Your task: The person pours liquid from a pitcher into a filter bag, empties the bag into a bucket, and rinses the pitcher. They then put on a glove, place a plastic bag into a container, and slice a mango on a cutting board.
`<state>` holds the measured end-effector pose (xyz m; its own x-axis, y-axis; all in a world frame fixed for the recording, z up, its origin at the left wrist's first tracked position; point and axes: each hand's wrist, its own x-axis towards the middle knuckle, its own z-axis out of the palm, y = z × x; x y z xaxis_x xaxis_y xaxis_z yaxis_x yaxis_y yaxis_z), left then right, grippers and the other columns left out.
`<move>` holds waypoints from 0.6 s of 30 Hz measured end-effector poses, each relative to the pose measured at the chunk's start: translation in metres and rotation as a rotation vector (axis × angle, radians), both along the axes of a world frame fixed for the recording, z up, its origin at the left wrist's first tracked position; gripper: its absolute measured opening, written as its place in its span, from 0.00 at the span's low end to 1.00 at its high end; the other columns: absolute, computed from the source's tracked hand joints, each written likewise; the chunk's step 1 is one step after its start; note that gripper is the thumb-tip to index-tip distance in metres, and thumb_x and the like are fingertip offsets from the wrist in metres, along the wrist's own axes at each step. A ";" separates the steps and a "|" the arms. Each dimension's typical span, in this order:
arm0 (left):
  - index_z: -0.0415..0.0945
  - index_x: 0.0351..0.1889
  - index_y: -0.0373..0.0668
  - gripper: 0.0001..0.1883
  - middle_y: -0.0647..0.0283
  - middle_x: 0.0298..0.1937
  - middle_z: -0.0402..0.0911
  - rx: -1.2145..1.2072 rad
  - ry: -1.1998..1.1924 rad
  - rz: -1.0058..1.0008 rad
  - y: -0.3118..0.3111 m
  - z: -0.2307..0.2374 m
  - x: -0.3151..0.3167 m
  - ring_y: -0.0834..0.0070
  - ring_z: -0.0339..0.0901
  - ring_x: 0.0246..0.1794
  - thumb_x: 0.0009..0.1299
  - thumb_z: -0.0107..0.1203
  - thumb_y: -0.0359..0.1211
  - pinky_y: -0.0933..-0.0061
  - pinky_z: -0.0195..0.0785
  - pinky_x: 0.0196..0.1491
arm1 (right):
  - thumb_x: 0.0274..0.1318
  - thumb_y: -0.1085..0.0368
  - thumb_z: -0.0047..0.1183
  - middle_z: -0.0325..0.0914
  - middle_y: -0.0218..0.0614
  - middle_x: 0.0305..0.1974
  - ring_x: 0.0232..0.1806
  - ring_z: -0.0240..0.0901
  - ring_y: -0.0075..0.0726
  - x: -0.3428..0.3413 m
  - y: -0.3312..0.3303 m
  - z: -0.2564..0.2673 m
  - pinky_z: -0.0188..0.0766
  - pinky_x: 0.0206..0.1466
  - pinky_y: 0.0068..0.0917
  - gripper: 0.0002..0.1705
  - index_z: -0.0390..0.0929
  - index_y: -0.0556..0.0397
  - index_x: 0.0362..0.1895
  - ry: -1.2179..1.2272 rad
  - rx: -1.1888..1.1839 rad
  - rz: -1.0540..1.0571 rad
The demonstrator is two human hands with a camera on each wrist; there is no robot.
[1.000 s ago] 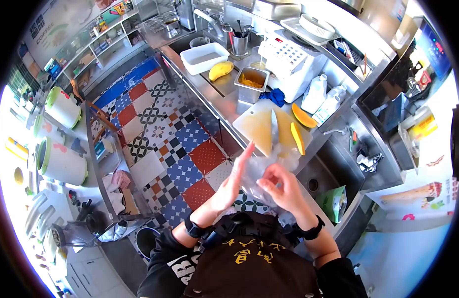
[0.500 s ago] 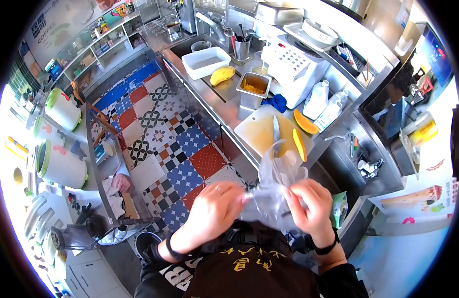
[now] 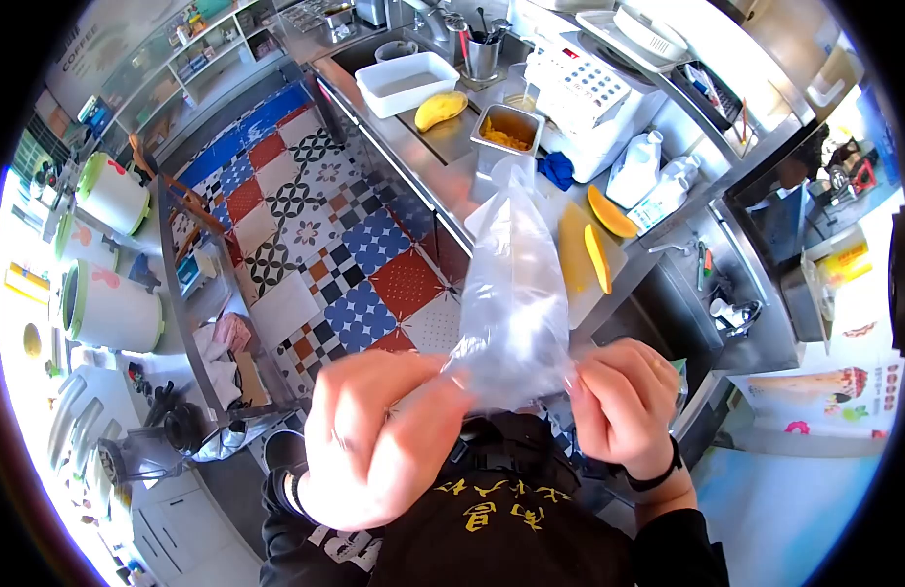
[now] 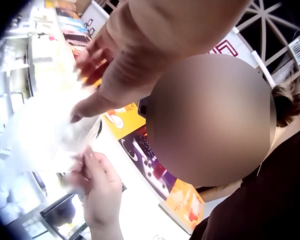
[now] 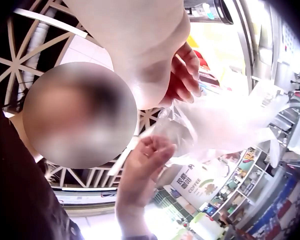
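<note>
A clear plastic bag (image 3: 516, 293) is stretched between both hands in front of the apron, spread out and pointing away over the counter. My left hand (image 3: 379, 430) pinches its near edge on the left, blurred by motion. At the opposite side of that edge, my right hand (image 3: 624, 401) pinches it between thumb and fingers. In the left wrist view the bag (image 4: 40, 135) looks washed out by light. Behind it, the cutting board (image 3: 580, 259) is largely covered, with two orange mango pieces (image 3: 611, 212) at its right; the knife is hidden by the bag.
Beyond the board stand a steel container (image 3: 506, 137) with yellow-orange pieces, a whole yellow mango (image 3: 441, 112) and a white tub (image 3: 406, 85). A blue cloth (image 3: 556, 170) and white bottles (image 3: 636, 168) lie right of the container. A sink (image 3: 658, 303) is at the right.
The bag was bunched up low between the hands; now it is opened out and extends forward over the board. The left hand, earlier straight-fingered, grips its edge, and the hands have drawn apart.
</note>
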<state>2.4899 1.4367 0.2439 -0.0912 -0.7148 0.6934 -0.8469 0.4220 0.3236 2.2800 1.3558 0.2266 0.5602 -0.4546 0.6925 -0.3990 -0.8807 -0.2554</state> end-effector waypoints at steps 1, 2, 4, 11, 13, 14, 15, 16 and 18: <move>0.76 0.37 0.40 0.21 0.60 0.40 0.76 -0.146 -0.022 -0.128 -0.003 -0.001 -0.002 0.66 0.75 0.36 0.43 0.68 0.24 0.71 0.71 0.34 | 0.39 0.75 0.61 0.71 0.30 0.23 0.19 0.69 0.33 0.001 -0.003 -0.006 0.64 0.22 0.24 0.10 0.74 0.55 0.28 0.002 0.006 -0.015; 0.77 0.38 0.38 0.20 0.59 0.40 0.78 -0.093 -0.076 -0.279 -0.006 0.001 -0.003 0.66 0.76 0.38 0.45 0.67 0.24 0.71 0.74 0.36 | 0.39 0.75 0.60 0.72 0.31 0.25 0.21 0.69 0.34 0.002 -0.006 -0.010 0.66 0.23 0.25 0.10 0.73 0.55 0.28 -0.020 0.032 0.003; 0.80 0.38 0.35 0.15 0.57 0.42 0.80 0.051 -0.187 -0.438 -0.016 0.005 -0.007 0.68 0.80 0.42 0.50 0.63 0.25 0.74 0.77 0.43 | 0.40 0.75 0.59 0.72 0.32 0.25 0.22 0.70 0.35 0.003 -0.009 -0.015 0.67 0.24 0.26 0.09 0.73 0.55 0.28 -0.047 0.056 -0.004; 0.73 0.45 0.36 0.17 0.57 0.39 0.77 0.793 -0.308 -0.322 -0.046 -0.026 -0.014 0.61 0.77 0.38 0.56 0.52 0.24 0.66 0.73 0.40 | 0.46 0.73 0.58 0.71 0.31 0.26 0.25 0.70 0.37 0.002 -0.016 -0.020 0.67 0.28 0.28 0.07 0.72 0.53 0.28 -0.022 0.096 0.079; 0.74 0.41 0.37 0.13 0.58 0.36 0.77 0.411 -0.289 -0.638 -0.059 -0.041 -0.023 0.60 0.77 0.38 0.56 0.51 0.25 0.65 0.72 0.42 | 0.47 0.73 0.57 0.71 0.31 0.27 0.27 0.70 0.38 0.001 -0.019 -0.025 0.67 0.30 0.28 0.07 0.71 0.54 0.28 0.023 0.161 0.072; 0.75 0.38 0.38 0.12 0.58 0.34 0.77 0.216 -0.274 -0.792 -0.064 -0.052 -0.026 0.60 0.77 0.38 0.56 0.51 0.25 0.65 0.72 0.43 | 0.47 0.73 0.57 0.71 0.32 0.27 0.28 0.70 0.38 0.001 -0.021 -0.028 0.68 0.31 0.28 0.07 0.71 0.54 0.28 0.036 0.149 0.067; 0.76 0.34 0.39 0.08 0.60 0.34 0.77 0.258 -0.343 -0.789 -0.066 -0.058 -0.028 0.62 0.76 0.40 0.56 0.51 0.26 0.66 0.70 0.46 | 0.46 0.73 0.56 0.71 0.32 0.27 0.29 0.70 0.38 0.002 -0.024 -0.030 0.68 0.31 0.29 0.06 0.71 0.54 0.29 0.050 0.135 0.062; 0.76 0.30 0.40 0.05 0.61 0.34 0.78 0.294 -0.413 -0.785 -0.068 -0.063 -0.030 0.65 0.75 0.43 0.56 0.51 0.28 0.67 0.68 0.50 | 0.46 0.73 0.56 0.71 0.32 0.27 0.30 0.70 0.38 0.002 -0.026 -0.029 0.68 0.32 0.29 0.06 0.71 0.54 0.29 0.065 0.117 0.056; 0.76 0.28 0.42 0.05 0.63 0.35 0.78 0.430 -0.453 -0.766 -0.076 -0.082 -0.035 0.71 0.73 0.48 0.57 0.50 0.29 0.71 0.66 0.51 | 0.45 0.72 0.55 0.73 0.31 0.30 0.34 0.72 0.38 0.005 -0.020 -0.029 0.69 0.38 0.31 0.06 0.73 0.53 0.32 0.079 0.095 0.045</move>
<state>2.4549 1.3604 0.1620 -0.8273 -0.5343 0.1734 -0.4754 0.8304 0.2905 2.2850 1.3357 0.1973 0.6326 -0.4892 0.6004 -0.3814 -0.8715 -0.3082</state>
